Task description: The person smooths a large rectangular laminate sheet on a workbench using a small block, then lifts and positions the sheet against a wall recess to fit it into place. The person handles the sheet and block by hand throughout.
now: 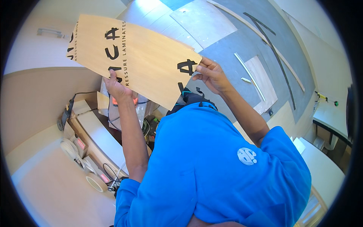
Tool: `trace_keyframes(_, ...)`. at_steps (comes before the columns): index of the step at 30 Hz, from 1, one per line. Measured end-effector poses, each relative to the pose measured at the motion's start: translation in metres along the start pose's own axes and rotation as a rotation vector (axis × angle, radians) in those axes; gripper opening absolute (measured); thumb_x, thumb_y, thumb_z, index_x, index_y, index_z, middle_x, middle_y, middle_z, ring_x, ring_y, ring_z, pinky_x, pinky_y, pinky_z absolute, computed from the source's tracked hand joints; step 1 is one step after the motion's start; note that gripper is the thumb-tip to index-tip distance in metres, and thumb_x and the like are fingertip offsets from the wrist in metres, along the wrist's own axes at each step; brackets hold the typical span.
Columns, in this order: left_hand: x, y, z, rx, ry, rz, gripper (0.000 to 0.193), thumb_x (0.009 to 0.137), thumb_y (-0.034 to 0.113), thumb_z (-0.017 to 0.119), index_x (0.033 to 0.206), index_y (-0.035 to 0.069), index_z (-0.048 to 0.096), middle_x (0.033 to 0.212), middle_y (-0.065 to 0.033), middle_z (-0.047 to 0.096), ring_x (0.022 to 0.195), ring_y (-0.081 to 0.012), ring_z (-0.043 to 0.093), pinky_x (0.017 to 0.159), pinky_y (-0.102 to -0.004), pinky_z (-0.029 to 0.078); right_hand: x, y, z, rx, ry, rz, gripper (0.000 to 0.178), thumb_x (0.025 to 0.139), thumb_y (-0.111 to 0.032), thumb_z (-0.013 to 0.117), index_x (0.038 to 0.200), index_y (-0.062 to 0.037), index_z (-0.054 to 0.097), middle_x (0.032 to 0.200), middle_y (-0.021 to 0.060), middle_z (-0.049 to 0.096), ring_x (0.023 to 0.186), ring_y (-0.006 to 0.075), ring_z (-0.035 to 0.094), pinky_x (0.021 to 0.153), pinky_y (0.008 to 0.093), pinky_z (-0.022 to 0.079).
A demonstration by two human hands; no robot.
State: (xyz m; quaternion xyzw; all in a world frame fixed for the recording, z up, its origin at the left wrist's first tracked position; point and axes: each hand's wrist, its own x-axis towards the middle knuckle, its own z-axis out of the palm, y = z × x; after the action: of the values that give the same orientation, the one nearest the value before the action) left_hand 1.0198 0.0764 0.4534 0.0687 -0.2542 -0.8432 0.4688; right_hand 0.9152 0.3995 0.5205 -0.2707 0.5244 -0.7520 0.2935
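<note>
A thin tan laminate sheet (151,56) with black printing on its face is held up in front of me, tilted down toward the right. My left hand (118,89) grips its lower left edge, thumb on the printed face and the other fingers mostly hidden beneath. At the right end, my right hand (212,75) pinches the corner between thumb and fingers. The sheet hides part of the floor and whatever lies behind it.
On the grey floor lie pale boards (202,20), a long wooden strip (280,45), dark strips (278,56) and a small cutter (246,80). To the left, a shelf holds tape rolls (96,183) and a corded power tool (67,113). White tables (325,170) stand at right.
</note>
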Motion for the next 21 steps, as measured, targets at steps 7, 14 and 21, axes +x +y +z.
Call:
trace_keyframes(7, -0.002, -0.006, -0.003, 0.018, -0.031, -0.069, 0.046, 0.112, 0.009, 0.043, 0.157, 0.004, 0.036, 0.145, -0.0181, 0.057, 0.127, -0.0334, 0.064, 0.104, -0.0522, 0.06, -0.005, 0.022, 0.036, -0.102, 0.421, -0.221, 0.038, 0.105, -0.019, 0.067, 0.138, -0.0022, 0.062, 0.111, 0.008, 0.075, 0.093, 0.0125, 0.071, 0.072, 0.0275, 0.06)
trace_keyframes(14, 0.007, -0.017, -0.015, -0.055, -0.068, -0.114, 0.047, 0.109, 0.005, 0.044, 0.156, 0.008, 0.04, 0.145, -0.0172, 0.058, 0.127, -0.0353, 0.064, 0.103, -0.0554, 0.06, 0.012, 0.016, 0.023, -0.176, 0.563, -0.182, 0.021, 0.106, -0.024, 0.066, 0.112, -0.0047, 0.071, 0.093, 0.0054, 0.073, 0.079, 0.0125, 0.071, 0.063, 0.0286, 0.059)
trace_keyframes(21, 0.017, -0.016, -0.01, -0.056, -0.129, -0.097, 0.047, 0.106, -0.001, 0.051, 0.15, 0.004, 0.038, 0.135, -0.0186, 0.06, 0.121, -0.033, 0.067, 0.098, -0.05, 0.062, 0.002, 0.04, 0.006, -0.054, 0.621, -0.108, 0.024, 0.106, -0.025, 0.065, 0.118, -0.0043, 0.068, 0.093, 0.0043, 0.071, 0.076, 0.0133, 0.066, 0.064, 0.0288, 0.058)
